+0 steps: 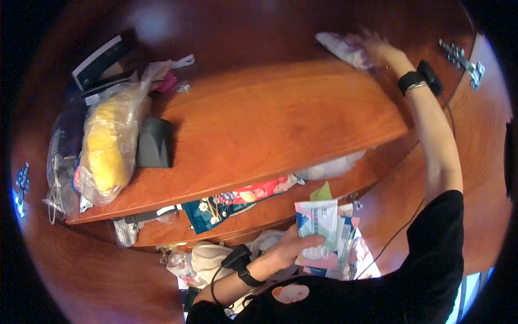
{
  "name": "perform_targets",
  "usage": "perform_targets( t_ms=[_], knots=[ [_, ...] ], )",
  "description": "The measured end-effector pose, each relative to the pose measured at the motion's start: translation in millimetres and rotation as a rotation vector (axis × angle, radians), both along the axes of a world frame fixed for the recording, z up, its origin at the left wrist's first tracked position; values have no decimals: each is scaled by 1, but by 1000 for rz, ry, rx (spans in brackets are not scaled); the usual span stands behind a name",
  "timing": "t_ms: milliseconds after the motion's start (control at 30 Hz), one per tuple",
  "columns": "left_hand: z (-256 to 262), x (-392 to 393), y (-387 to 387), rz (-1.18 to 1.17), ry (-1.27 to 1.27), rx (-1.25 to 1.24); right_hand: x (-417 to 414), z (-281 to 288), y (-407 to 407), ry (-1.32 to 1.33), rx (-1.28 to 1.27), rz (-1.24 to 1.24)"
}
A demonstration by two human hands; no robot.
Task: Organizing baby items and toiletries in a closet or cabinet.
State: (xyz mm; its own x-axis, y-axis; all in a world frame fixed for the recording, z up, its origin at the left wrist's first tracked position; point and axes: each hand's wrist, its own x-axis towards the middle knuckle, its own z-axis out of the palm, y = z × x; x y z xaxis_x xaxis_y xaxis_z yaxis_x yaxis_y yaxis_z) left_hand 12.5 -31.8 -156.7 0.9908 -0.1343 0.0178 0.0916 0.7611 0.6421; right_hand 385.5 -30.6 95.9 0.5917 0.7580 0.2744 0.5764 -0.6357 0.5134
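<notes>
My left hand (pixel 297 243) is closed around several flat plastic packets (pixel 317 233) with pink, blue and white patterns, held low in front of my body. Farther off, at the upper right, my right hand (pixel 374 48) reaches onto the wooden shelf (pixel 259 117). It is blurred and touches or lies right beside a white and purple soft packet (pixel 342 48); whether the fingers grip it cannot be told. Both wrists wear black bands with small black devices.
On the shelf's left stand a yellow item in a clear plastic bag (pixel 107 150), a dark grey holder (pixel 155 142), dark boxes (pixel 99 65) and a bagged cable (pixel 60 178). A lower shelf holds a floral fabric item (pixel 218 208). Metal hinges (pixel 463 62) edge the cabinet.
</notes>
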Motion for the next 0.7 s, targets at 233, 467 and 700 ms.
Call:
perform_targets(
  t_ms=[233,467,700],
  knots=[
    [5,12,-1,32,330,139,-174,-5,-158,-168,288,551],
    [-19,26,-20,37,363,200,-220,-270,-406,921,295,-196],
    [-8,28,-57,-52,336,245,-296,-528,-574,1140,262,-1202]
  ],
)
